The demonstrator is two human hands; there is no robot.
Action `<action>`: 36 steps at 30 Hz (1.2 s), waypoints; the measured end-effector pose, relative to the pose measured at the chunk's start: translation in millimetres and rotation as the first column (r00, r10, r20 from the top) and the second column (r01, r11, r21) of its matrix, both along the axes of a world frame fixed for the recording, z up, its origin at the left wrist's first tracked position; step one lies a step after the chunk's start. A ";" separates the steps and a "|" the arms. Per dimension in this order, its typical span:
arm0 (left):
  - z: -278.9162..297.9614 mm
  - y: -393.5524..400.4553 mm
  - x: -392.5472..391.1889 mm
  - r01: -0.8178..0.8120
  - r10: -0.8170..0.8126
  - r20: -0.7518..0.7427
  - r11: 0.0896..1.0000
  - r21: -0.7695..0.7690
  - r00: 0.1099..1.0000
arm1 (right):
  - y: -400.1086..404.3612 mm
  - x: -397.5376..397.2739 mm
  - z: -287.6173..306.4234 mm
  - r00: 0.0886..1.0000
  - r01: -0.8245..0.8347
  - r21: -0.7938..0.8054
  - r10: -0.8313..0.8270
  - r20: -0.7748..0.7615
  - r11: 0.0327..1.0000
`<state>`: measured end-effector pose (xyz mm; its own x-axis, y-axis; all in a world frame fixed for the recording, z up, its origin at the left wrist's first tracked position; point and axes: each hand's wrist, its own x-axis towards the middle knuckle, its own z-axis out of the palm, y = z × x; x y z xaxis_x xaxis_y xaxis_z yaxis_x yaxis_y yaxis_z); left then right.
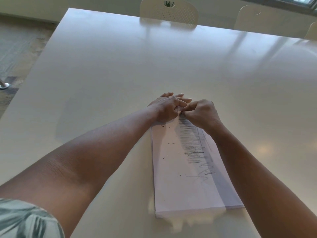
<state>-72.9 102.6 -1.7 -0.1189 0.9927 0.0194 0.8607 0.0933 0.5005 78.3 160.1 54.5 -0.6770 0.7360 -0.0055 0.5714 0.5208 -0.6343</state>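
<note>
A stack of white paper [180, 189] lies lengthwise on the table in front of me. Its top sheet carries grey pencil scribbles [192, 143] along the right side and small dark crumbs on the left. My left hand [166, 107] rests on the far end of the stack with its fingers stretched forward. My right hand [203, 112] is right beside it, fingers curled. Its fingertips pinch a small thing against the paper at the top of the scribbles. That thing is mostly hidden, so I cannot say what it is.
The white table [120, 66] stretches far ahead and to both sides of the paper. Cream chairs [169, 12] [267, 18] stand at the far edge. The table's left edge drops to carpeted floor, with a metal chair foot [4, 85] there.
</note>
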 end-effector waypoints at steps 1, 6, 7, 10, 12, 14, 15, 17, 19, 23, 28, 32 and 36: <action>-1.6 1.4 -0.7 -0.001 0.001 -0.002 1.000 -0.002 1.000 | -2.5 -0.1 -1.4 1.000 -0.017 -0.014 0.016 -0.014 1.000; 1.3 1.1 0.3 -0.006 0.006 0.018 1.000 -0.010 1.000 | 1.9 6.9 3.3 0.995 -0.072 -0.016 0.073 0.069 0.997; 3.4 0.1 1.5 -0.006 0.006 0.026 1.000 -0.005 1.000 | 6.4 8.6 5.0 0.994 -0.063 0.013 0.061 0.093 0.998; 4.2 -0.7 2.1 -0.020 0.019 0.030 1.000 0.007 0.999 | 14.6 9.5 4.0 0.997 -0.010 0.094 0.003 0.079 0.995; 1.6 0.5 0.6 -0.023 0.022 0.022 1.000 0.017 1.000 | 11.2 8.8 0.9 0.998 -0.035 0.127 0.027 0.060 0.991; -0.2 2.1 0.4 -0.021 0.021 0.024 1.000 0.017 1.000 | 7.2 10.4 -0.6 0.996 -0.077 0.108 0.073 0.042 0.991; -1.3 2.7 -0.1 -0.022 0.022 0.023 1.000 0.020 0.999 | 6.3 11.9 0.3 0.995 -0.091 0.090 0.087 0.044 0.992; -2.7 3.0 -0.4 -0.028 0.027 0.023 0.999 0.024 0.999 | 8.9 15.1 3.2 0.993 -0.096 0.052 0.092 0.076 0.994; -3.9 3.7 -1.1 -0.034 0.033 0.024 0.999 0.025 0.999 | 14.0 15.3 4.2 0.992 -0.076 0.067 0.069 0.104 0.995; 0.1 2.2 0.8 -0.025 0.025 0.015 1.000 0.011 1.000 | 12.6 10.4 -0.8 0.998 -0.023 0.153 0.014 0.062 0.988; 1.4 1.1 0.8 -0.018 0.017 0.016 1.000 0.020 1.000 | 9.6 15.9 -1.3 0.990 -0.126 0.094 0.119 0.081 0.988; -1.1 2.7 1.1 -0.030 0.030 0.015 0.999 0.021 0.999 | 18.6 16.8 -0.6 0.996 -0.062 0.141 0.052 0.074 0.988; 1.1 1.0 1.2 -0.029 0.029 0.017 0.999 0.020 0.999 | 13.4 17.4 -5.5 0.995 -0.097 0.126 0.092 0.041 0.987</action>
<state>-71.7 103.6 -0.5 -0.1482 0.9882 0.0376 0.8492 0.1077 0.5170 95.7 173.5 49.0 -0.7444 0.6651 0.0596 0.5364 0.6488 -0.5398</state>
